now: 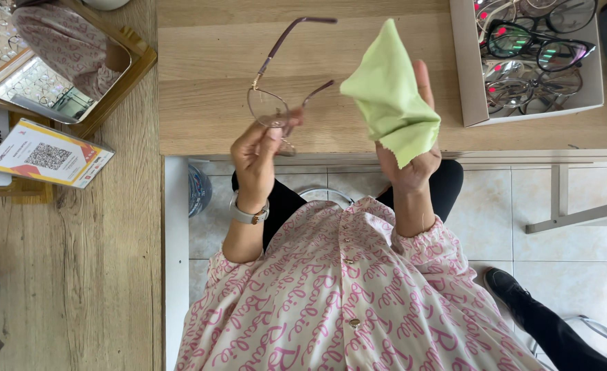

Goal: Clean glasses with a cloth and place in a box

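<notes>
My left hand [259, 151] pinches a pair of thin metal-rimmed glasses [276, 96] by the frame front, lenses down and brown temples pointing away over the wooden counter [200, 82]. My right hand [413, 148] holds a light green cleaning cloth [389, 96], which drapes over the palm and stands up in a point. The two hands are a little apart, the cloth just right of the glasses. A grey watch sits on my left wrist.
A shallow box [465, 75] with several pairs of glasses lies at the counter's right end. A framed mirror [63, 62] and a printed card stand [46, 156] sit on the wooden surface at left. Tiled floor and a black shoe [506, 285] show below.
</notes>
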